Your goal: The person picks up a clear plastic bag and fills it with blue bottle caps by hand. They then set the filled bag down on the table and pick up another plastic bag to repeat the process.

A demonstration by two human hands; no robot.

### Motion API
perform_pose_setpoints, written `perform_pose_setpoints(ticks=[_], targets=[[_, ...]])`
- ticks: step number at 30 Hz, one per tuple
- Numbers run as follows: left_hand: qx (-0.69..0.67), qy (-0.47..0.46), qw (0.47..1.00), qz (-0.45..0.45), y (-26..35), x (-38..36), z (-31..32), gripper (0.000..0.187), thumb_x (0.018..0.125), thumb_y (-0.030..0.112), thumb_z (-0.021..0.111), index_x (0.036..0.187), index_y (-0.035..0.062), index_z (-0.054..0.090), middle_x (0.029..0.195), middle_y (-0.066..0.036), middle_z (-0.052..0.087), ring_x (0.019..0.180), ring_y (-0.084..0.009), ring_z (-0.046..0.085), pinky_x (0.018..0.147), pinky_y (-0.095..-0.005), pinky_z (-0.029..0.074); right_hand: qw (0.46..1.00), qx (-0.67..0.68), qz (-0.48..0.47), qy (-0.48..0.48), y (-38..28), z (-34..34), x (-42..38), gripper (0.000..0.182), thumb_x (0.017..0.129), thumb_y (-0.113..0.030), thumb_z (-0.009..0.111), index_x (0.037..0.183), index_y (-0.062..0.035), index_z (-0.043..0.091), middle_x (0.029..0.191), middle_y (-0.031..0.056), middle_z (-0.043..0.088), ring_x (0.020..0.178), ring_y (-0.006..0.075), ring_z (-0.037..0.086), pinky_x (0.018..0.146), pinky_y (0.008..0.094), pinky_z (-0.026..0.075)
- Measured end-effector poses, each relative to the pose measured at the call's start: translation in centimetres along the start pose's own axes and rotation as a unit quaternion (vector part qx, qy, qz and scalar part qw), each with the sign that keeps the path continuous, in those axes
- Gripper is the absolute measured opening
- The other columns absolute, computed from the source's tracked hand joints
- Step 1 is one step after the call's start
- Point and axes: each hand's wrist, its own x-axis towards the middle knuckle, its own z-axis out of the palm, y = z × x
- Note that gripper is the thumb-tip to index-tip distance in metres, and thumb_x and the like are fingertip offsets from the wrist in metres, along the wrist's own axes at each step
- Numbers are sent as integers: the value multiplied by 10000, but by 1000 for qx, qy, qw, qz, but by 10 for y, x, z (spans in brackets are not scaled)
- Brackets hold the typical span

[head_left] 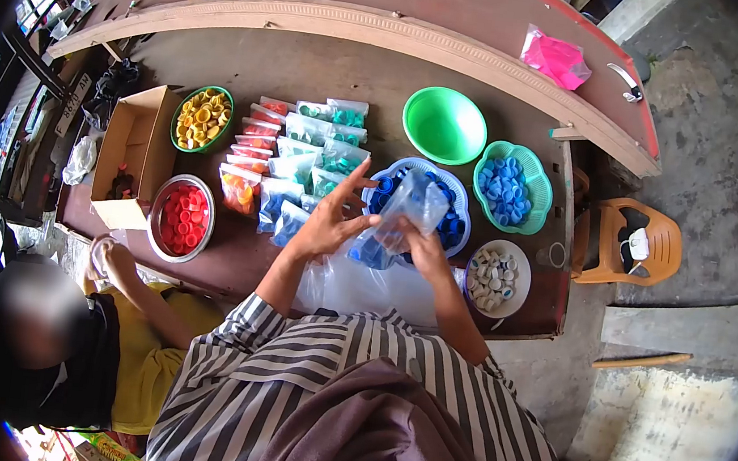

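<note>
My right hand (424, 247) grips a clear plastic bag (415, 205) with blue caps (370, 252) in its lower part. Fingers spread, my left hand (320, 221) is beside the bag, its thumb tip close to the plastic. Behind the bag is a pale blue basket (464, 232) of dark blue caps (452, 228), partly hidden by it. Clear plastic sheeting or bags (372, 290) lie at the table edge below my hands. Rows of filled bags with teal caps (299, 166), blue caps (278, 198) and orange-red caps (240, 188) lie left of my left hand.
Around are a green bowl (445, 123), a teal basket (534, 219) of light blue caps, a white bowl (520, 287) of whitish caps, a metal bowl (155, 235) of red caps, yellow caps (204, 120) and a cardboard box (139, 152). Another person (135, 359) sits at left. A raised shelf (364, 18) spans the back.
</note>
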Motion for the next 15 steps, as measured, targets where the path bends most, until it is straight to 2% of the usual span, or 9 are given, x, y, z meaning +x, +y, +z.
perform_pose_setpoints(ticks=[2, 4, 5, 7, 8, 10, 11, 13, 15], targets=[[-5, -9, 1000, 3, -23, 1, -6, 902, 801, 202, 781, 1512, 95, 236, 1411, -148, 457, 1075, -227, 587, 918, -387, 500, 996, 71, 30, 33, -30, 2, -1, 270, 999, -175, 509, 1191, 1, 584, 1084, 86, 654, 945, 156, 649, 823, 313, 541], [-37, -126, 991, -33, -46, -3, -2, 1013, 724, 249, 847, 1507, 65, 231, 1429, -156, 435, 1183, -292, 525, 1023, -449, 408, 990, 133, 44, 5, -48, -1, 2, 291, 1006, -187, 489, 1201, 17, 560, 1102, 135, 654, 927, 206, 668, 796, 327, 553], [-14, -142, 988, -62, -58, -4, 4, 1008, 686, 221, 873, 1480, 24, 286, 1400, -174, 457, 1243, -286, 479, 1043, -432, 379, 987, 147, 62, -15, -68, 3, 0, 304, 1009, -198, 479, 1207, 21, 551, 1108, 154, 653, 920, 227, 673, 789, 331, 556], [-45, -143, 983, -106, -46, -4, 14, 822, 704, 167, 858, 1388, -5, 436, 1257, -149, 580, 1154, -218, 538, 995, -373, 416, 988, 140, 55, -19, -76, -1, 6, 319, 1012, -213, 470, 1208, 27, 547, 1112, 170, 651, 917, 244, 676, 789, 341, 558], [-48, -144, 982, -110, -48, -4, 17, 822, 704, 167, 858, 1388, -5, 436, 1257, -149, 580, 1154, -218, 538, 995, -373, 416, 990, 133, 47, -25, -77, -3, 8, 334, 1015, -227, 461, 1208, 33, 542, 1115, 185, 649, 913, 262, 679, 789, 351, 560], [-188, -166, 946, -204, -52, -2, 22, 580, 751, 123, 815, 1252, -21, 560, 1071, -79, 664, 1035, -145, 578, 938, -316, 437, 992, 115, 47, 17, -77, -6, 11, 349, 1014, -241, 463, 1213, 35, 540, 1106, 184, 650, 913, 262, 678, 795, 362, 559], [-192, -167, 945, -206, -56, -2, 23, 580, 751, 123, 815, 1252, -21, 560, 1071, -79, 664, 1035, -145, 578, 938, -316, 437, 993, 96, 44, 57, -77, -8, 13, 363, 1012, -254, 466, 1217, 36, 537, 1098, 184, 652, 913, 263, 677, 801, 373, 558], [-214, -142, 931, -258, -68, -3, 26, 444, 795, 109, 776, 1179, -25, 597, 975, -27, 677, 945, -107, 589, 895, -285, 445, 994, 93, 29, 54, -69, -22, 17, 389, 1007, -268, 478, 1240, 40, 527, 1099, 177, 649, 938, 260, 669, 825, 394, 549], [-217, -142, 929, -264, -83, -2, 25, 447, 806, 98, 761, 1197, -29, 584, 1023, -36, 668, 979, -110, 581, 899, -279, 442, 991, 105, 45, 74, -66, -29, 17, 399, 1004, -263, 486, 1266, 36, 516, 1118, 171, 640, 974, 258, 657, 846, 401, 541]])
